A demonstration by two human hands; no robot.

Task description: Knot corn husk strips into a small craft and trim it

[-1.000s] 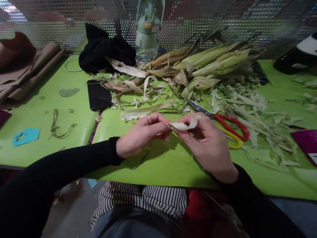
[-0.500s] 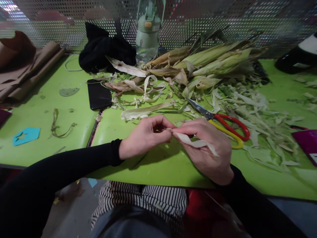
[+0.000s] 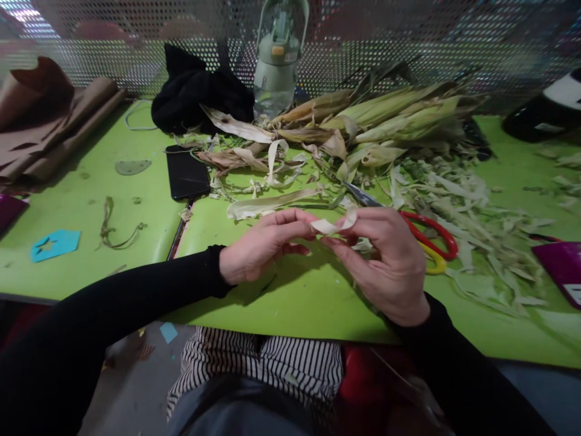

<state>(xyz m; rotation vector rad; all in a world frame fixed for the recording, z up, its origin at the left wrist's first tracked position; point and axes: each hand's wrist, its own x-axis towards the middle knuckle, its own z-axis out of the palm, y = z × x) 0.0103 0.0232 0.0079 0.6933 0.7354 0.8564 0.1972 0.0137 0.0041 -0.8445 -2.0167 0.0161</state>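
Observation:
Between my two hands, just above the green table (image 3: 290,309), a pale curled strip of corn husk (image 3: 333,226) is stretched. My left hand (image 3: 267,241) pinches its left end with thumb and forefinger. The fingertips of my right hand (image 3: 385,257) close on the strip's right part. Partly behind my right hand lie scissors (image 3: 433,233) with one red and one yellow handle loop, blades pointing away to the left. Beyond my hands a long flat piece of husk (image 3: 272,204) rests on the table.
A heap of corn husks (image 3: 399,115) lies at the back, with shredded husk (image 3: 481,230) at the right. A phone (image 3: 188,172), black cloth (image 3: 200,91) and water bottle (image 3: 276,72) stand left of the heap. Brown paper (image 3: 49,127) and a blue cutout (image 3: 55,244) are further left.
The strip's free end hung over my right hand before; now the strip curls between both hands. My right fingers have shifted and opened slightly away from my left hand.

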